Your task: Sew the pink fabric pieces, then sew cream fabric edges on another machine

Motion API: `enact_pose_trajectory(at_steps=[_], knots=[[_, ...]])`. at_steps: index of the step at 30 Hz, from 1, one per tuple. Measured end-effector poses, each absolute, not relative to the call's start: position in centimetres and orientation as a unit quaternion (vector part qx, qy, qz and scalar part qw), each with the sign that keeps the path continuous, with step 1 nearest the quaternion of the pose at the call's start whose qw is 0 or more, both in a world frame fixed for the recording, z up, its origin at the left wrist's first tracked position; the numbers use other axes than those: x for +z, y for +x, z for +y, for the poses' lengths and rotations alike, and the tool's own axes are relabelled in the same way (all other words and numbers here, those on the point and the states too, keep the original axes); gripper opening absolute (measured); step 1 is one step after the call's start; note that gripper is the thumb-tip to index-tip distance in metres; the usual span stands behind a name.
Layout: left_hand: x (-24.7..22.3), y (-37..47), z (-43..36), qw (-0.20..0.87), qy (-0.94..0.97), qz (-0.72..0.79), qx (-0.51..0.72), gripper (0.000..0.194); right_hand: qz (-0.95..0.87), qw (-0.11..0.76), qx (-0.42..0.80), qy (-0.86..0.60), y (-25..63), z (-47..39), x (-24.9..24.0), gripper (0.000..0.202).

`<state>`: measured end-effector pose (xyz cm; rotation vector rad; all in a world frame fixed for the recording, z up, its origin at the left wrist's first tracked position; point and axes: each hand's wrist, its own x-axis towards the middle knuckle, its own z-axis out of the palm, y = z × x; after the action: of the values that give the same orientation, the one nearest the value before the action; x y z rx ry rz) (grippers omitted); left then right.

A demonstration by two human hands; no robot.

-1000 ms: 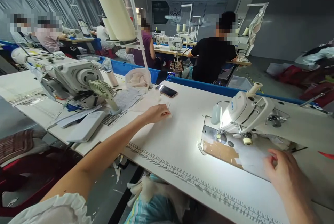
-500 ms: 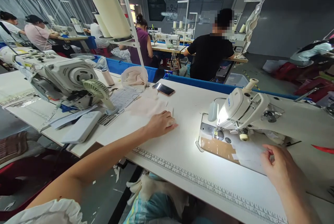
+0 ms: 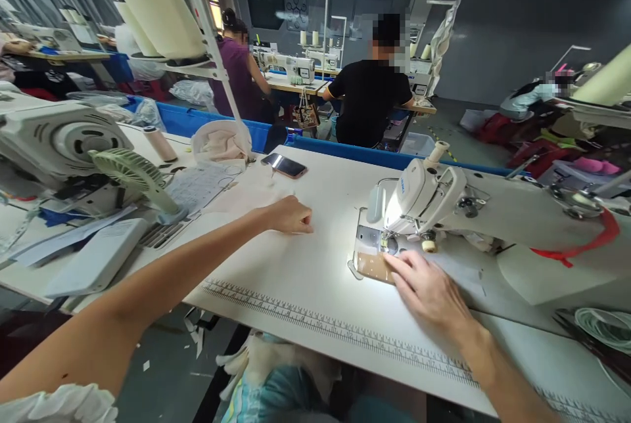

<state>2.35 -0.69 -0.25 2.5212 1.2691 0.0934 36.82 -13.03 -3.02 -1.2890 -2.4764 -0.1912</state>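
Note:
My left hand [image 3: 292, 215] rests low over the white sewing table [image 3: 325, 252], its fingers curled in. Whatever those fingers may hold is hidden from view. Just behind and left of it lie thin pale pink fabric pieces [image 3: 241, 198]. My right hand [image 3: 428, 286] reaches over the bed of a white sewing machine [image 3: 419, 196], fingers stretched forward. Its fingertips are at the brown plate cover [image 3: 371, 267], close in front of the lit presser foot [image 3: 387, 242]. No held thing shows in this hand.
A phone [image 3: 284, 165] lies behind my left hand. Leftward are a green handheld fan [image 3: 135, 177], a white box [image 3: 98, 259] and another machine [image 3: 64, 137]. A fabric-filled tub [image 3: 221, 140] stands behind. Dark scissors [image 3: 584, 337] lie right. Two people sit ahead.
My right hand has moved left to the front of the presser foot, and its fingers have straightened. My left hand's fingers have curled in. The view has turned right.

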Motion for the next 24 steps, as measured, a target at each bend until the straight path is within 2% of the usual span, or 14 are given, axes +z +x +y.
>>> enact_pose_trajectory(at_steps=[7,14,16,21,24], knots=[[2.0,3.4,-1.7,0.350,0.815,0.437,0.147,0.026,-0.882,0.107,-0.083,-0.452,34.5,-12.2,-3.0,0.036],[1.5,12.0,-3.4,0.467,0.818,0.311,0.125,0.011,-0.872,0.139,-0.115,-0.454,34.1,-13.4,-3.8,0.033],[0.4,13.7,-3.3,0.483,0.807,0.320,0.115,0.008,-0.868,0.157,-0.118,-0.455,34.2,-13.4,-4.0,0.031],[-1.4,14.7,-3.3,0.430,0.806,0.389,0.120,0.010,-0.863,0.183,-0.125,-0.453,34.3,-13.2,-4.5,0.029],[-1.6,14.5,-3.3,0.477,0.773,0.391,0.148,0.016,-0.862,0.187,-0.117,-0.456,34.3,-13.3,-4.5,0.027]])
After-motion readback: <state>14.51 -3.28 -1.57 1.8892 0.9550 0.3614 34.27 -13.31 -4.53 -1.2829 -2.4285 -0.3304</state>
